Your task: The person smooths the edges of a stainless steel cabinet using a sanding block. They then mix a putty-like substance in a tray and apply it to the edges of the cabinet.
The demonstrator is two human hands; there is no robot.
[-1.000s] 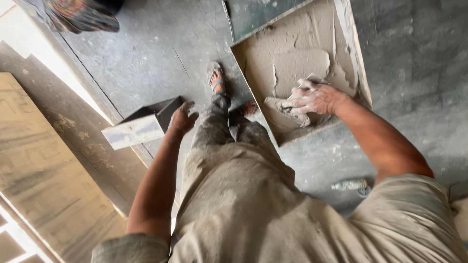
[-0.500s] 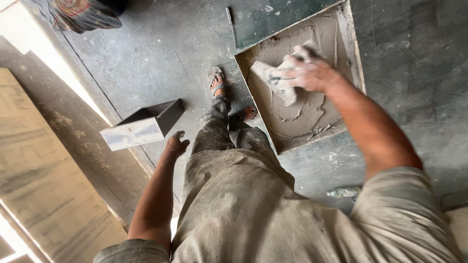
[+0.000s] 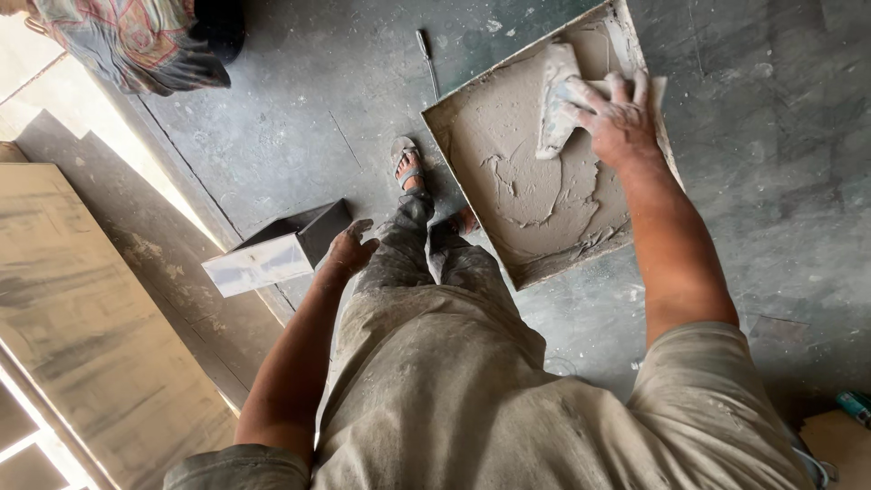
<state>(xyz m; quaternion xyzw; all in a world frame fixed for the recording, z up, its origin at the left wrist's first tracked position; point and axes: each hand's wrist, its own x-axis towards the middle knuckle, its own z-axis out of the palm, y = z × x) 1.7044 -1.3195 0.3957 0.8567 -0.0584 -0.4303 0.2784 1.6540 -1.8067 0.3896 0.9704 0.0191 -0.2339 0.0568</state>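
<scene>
The left hand (image 3: 347, 251) is kept low beside the knee, fingers loosely apart, gripping nothing. Since the earlier frame the right hand (image 3: 619, 118) has been carried toward one o'clock on the mortar-covered tile (image 3: 508, 154), fingers clamped on the trowel (image 3: 555, 109). The trowel's handle is hidden beneath the palm.

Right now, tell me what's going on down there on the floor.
A person bends over a square tile lying on the grey floor, its upper face coated with wet grey mortar. The right hand presses a mortar-smeared trowel onto the tile's far corner, fingers spread over it. The left hand hangs free with nothing in it, beside a dark open box. A sandalled foot stands by the tile's edge. Ridges and swirls show in the mortar nearer the person.
</scene>
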